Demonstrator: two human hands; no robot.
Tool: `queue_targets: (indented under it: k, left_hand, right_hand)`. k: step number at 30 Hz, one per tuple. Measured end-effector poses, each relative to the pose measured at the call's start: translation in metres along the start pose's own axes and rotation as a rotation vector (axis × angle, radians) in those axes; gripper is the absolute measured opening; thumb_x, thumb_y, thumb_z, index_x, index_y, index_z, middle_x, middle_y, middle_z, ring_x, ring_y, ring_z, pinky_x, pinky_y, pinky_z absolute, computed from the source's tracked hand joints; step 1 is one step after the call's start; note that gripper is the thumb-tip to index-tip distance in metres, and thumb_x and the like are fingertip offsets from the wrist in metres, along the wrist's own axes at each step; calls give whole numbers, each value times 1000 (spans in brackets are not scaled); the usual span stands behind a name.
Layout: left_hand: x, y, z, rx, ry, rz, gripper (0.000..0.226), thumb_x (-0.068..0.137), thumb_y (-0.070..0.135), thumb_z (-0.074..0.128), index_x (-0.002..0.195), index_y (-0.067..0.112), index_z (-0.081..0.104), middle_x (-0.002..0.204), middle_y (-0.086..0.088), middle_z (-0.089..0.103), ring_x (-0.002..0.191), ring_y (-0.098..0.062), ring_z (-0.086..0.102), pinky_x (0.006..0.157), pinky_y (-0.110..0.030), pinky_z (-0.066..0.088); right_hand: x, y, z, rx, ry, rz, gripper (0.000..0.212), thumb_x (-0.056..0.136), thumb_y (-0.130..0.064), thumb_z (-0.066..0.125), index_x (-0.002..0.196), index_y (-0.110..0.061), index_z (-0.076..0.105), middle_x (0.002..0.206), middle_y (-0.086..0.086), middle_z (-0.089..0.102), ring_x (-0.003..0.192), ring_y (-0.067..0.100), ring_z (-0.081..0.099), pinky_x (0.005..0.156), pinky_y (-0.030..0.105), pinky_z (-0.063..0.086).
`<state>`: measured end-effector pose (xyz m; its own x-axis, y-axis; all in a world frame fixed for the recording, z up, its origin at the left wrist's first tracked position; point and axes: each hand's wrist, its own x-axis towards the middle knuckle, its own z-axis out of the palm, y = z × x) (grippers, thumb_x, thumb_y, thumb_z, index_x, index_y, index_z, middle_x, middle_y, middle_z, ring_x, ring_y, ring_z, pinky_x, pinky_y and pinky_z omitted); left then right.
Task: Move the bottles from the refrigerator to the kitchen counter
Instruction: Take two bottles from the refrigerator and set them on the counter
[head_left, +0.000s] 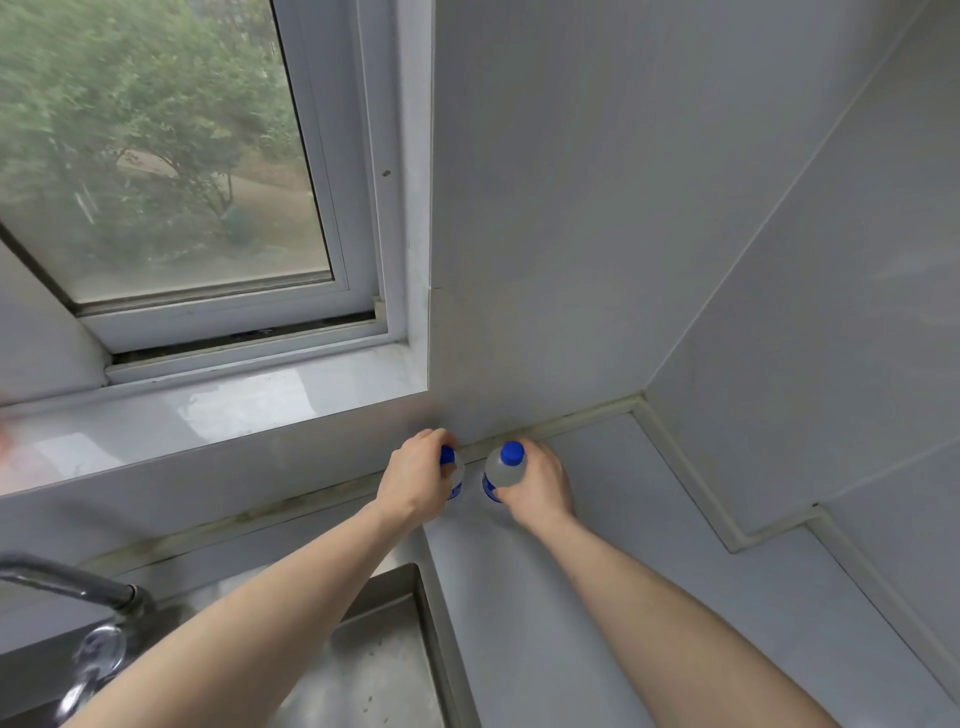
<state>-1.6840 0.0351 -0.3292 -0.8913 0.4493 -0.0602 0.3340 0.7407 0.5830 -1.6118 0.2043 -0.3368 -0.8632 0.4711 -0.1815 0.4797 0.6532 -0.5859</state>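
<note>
Bare skin of the left hand (415, 480) wraps the left bottle (453, 475); the right hand (537, 486) grips the right bottle (501, 470). Both clear, blue-capped bottles stand upright at the far edge of the counter (597, 571), close to the wall, just right of the sink (374, 649). Contents appear clear; fill level cannot be determined. Step in hand, as judged: placement. Next: confirm both bases sit flat, then release each grip

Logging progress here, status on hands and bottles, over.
Left hand grips one blue-capped bottle, right hand grips the other bottle. Both upright at the counter's back wall. Nothing in the way.
</note>
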Motion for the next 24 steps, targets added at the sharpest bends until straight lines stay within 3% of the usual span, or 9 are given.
queue_targets:
  k: [3, 6, 9, 12, 16, 21, 24]
  left_hand:
    - [3, -5, 0, -25, 15, -5, 28, 93, 7, 57, 117, 19, 65, 115, 3, 65, 101, -23, 61, 83, -30, 47]
    - [5, -7, 0, -50, 20, 12, 27, 95, 7, 57, 117, 19, 67, 114, 4, 66, 101, -23, 62, 81, -27, 46]
    - [10, -4, -5, -44, 18, 62, 33, 93, 1, 55, 118, 18, 69, 117, 4, 65, 104, -21, 62, 81, -24, 42]
    - [9, -6, -10, -22, -21, 85, 38, 91, -1, 53, 119, 18, 69, 119, 3, 65, 105, -24, 62, 85, -29, 48]
    - [-1, -9, -9, -34, -27, 92, 37, 93, -2, 52, 120, 17, 69, 124, 2, 63, 105, -26, 64, 89, -35, 53]
    - [-22, -11, -11, -40, -49, 75, 46, 91, -4, 48, 129, 18, 64, 142, 8, 53, 113, -20, 61, 95, -28, 48]
    - [-43, -16, -21, -39, -84, 80, 48, 92, -3, 47, 132, 18, 63, 146, 9, 50, 115, -18, 61, 99, -29, 48]
  right_hand:
    - [12, -5, 7, 1, -2, 0, 36, 72, -15, 83, 102, -24, 65, 104, -6, 60, 88, 16, 55, 72, 23, 41]
    - [25, -8, 18, -12, -13, 1, 29, 69, -22, 79, 85, -31, 55, 93, -8, 60, 77, 17, 53, 56, 19, 33]
    - [33, -7, 29, -17, -32, -1, 25, 70, -26, 76, 83, -30, 55, 91, -7, 64, 76, 17, 55, 60, 21, 36]
    - [30, -6, 32, 2, -49, 15, 34, 74, -22, 80, 104, -27, 64, 107, -4, 68, 94, 22, 66, 73, 24, 45]
    - [24, -8, 31, 30, -102, 43, 56, 83, -18, 81, 132, -23, 55, 129, 1, 63, 118, 27, 62, 95, 34, 53]
    - [1, -8, 18, 33, -112, 70, 66, 84, -17, 76, 142, -26, 46, 142, 1, 57, 130, 29, 58, 101, 39, 52]
    - [-33, -6, -2, 23, -143, 77, 79, 91, -17, 72, 158, -23, 31, 160, 0, 40, 144, 26, 45, 112, 36, 42]
